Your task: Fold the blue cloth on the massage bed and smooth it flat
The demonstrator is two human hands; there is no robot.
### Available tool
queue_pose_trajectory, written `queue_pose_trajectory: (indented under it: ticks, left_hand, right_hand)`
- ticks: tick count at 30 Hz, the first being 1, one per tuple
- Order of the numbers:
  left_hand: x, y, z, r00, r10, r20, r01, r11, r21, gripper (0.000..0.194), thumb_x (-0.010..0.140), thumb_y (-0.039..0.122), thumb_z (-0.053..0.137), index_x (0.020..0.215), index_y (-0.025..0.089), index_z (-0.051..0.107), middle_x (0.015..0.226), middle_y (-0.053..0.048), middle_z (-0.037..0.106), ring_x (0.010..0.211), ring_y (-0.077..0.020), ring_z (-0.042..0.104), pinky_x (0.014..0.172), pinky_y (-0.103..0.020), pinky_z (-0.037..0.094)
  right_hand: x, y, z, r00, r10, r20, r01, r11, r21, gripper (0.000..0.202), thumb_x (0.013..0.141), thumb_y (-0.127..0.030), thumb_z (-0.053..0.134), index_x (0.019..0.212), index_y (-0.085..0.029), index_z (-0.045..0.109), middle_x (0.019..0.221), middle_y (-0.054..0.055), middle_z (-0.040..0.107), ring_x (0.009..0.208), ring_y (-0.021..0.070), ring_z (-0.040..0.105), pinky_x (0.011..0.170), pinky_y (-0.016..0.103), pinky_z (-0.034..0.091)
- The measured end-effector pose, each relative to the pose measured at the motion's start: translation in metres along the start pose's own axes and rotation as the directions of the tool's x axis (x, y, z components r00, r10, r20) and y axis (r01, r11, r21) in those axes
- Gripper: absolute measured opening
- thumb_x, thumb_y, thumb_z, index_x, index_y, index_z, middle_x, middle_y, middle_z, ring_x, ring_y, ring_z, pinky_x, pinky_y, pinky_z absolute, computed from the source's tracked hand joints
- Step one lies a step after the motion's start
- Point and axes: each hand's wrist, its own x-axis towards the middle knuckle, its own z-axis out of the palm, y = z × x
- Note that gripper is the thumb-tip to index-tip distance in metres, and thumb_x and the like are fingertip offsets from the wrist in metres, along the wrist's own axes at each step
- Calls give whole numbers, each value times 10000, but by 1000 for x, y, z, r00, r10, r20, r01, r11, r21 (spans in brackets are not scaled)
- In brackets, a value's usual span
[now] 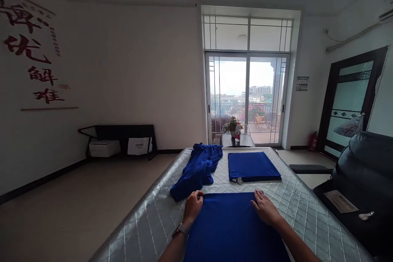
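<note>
A blue cloth (230,225) lies spread flat in front of me, its far edge straight and its near part running out of view. At its far left corner, my left hand (193,206) has its fingers curled in on the fabric. My right hand (265,208) rests flat on the far right corner, fingers stretched out. Beyond them sits a neatly folded blue cloth (254,166) with white tags at its front edge. To its left lies a crumpled blue cloth (198,168) in a loose heap.
Everything blue lies on a table with a silvery quilted cover (307,208). A black armchair (353,180) stands close on the right. Past the far end are a small dark table (245,141) with a plant (233,126) and a bottle (237,132). A black bench (123,135) stands along the wall.
</note>
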Motion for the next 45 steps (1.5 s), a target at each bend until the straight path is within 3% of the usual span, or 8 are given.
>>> queue_pose_trajectory:
  ticks: [11, 17, 20, 23, 25, 28, 33, 45]
  left_hand:
    - [0, -5, 2, 997, 68, -22, -65, 993, 100, 240, 856, 84, 482, 888, 172, 702, 980, -88, 701, 954, -212, 669, 900, -310, 467]
    - [-14, 29, -3, 970, 237, 61, -243, 959, 147, 305, 891, 116, 417, 976, 198, 698, 1064, -90, 684, 1058, -237, 621, 1003, -380, 431]
    - [-36, 70, 18, 908, 376, 186, -401, 908, 122, 298, 903, 148, 460, 1061, 242, 695, 1125, -51, 700, 1112, -199, 612, 1023, -325, 425]
    - [-61, 117, 57, 748, 565, 350, -622, 780, 70, 339, 971, 289, 443, 1245, 237, 637, 1281, -80, 665, 1217, -220, 576, 1065, -358, 408]
    - [-72, 142, 85, 688, 618, 381, -685, 726, 61, 406, 1004, 365, 386, 1331, 226, 583, 1393, -97, 598, 1304, -234, 518, 1113, -399, 372]
    - [-75, 159, 117, 718, 582, 382, -657, 748, 94, 504, 1033, 409, 276, 1428, 185, 494, 1501, -128, 487, 1410, -251, 402, 1163, -449, 311]
    - [-62, 135, 121, 803, 409, 433, -526, 828, 195, 587, 1029, 468, 184, 1515, 193, 367, 1566, -123, 384, 1470, -263, 288, 1187, -510, 251]
    - [-40, 11, 17, 943, 137, 303, -262, 868, 421, 810, 985, 638, 100, 1510, 75, 350, 1578, -177, 330, 1477, -280, 261, 1195, -465, 246]
  right_hand:
    - [-7, -1, 11, 993, 111, -40, -116, 980, -160, 691, 961, -430, 201, 1539, -53, 243, 1617, 103, 208, 1497, 208, 135, 1217, 373, 102]
    - [-9, -1, 10, 998, 41, -44, -49, 976, -211, 640, 969, -342, 191, 1533, -44, 247, 1621, 107, 178, 1502, 196, 92, 1219, 377, 58]
    - [-8, 1, 13, 999, 41, -34, -46, 982, -185, 633, 969, -332, 205, 1524, -35, 267, 1609, 130, 223, 1495, 202, 146, 1214, 382, 119]
    - [-6, 5, 17, 998, 44, -43, -50, 984, -174, 632, 968, -332, 218, 1522, -34, 276, 1602, 139, 237, 1491, 213, 169, 1207, 398, 157]
    - [-6, 8, 18, 999, 25, -44, -33, 982, -187, 628, 965, -316, 216, 1519, -27, 280, 1600, 142, 240, 1491, 219, 169, 1207, 398, 165]
    - [-6, 11, 19, 999, 6, -41, -15, 976, -219, 616, 950, -250, 204, 1519, -25, 277, 1601, 132, 243, 1491, 213, 170, 1206, 383, 172]
    - [-5, 10, 19, 998, 22, -59, -34, 975, -220, 623, 968, -314, 206, 1514, -28, 296, 1591, 139, 275, 1487, 215, 188, 1204, 388, 184]
    - [0, 15, 27, 996, 13, -87, -32, 973, -227, 622, 972, -321, 218, 1515, -25, 290, 1593, 148, 265, 1487, 210, 184, 1209, 406, 175]
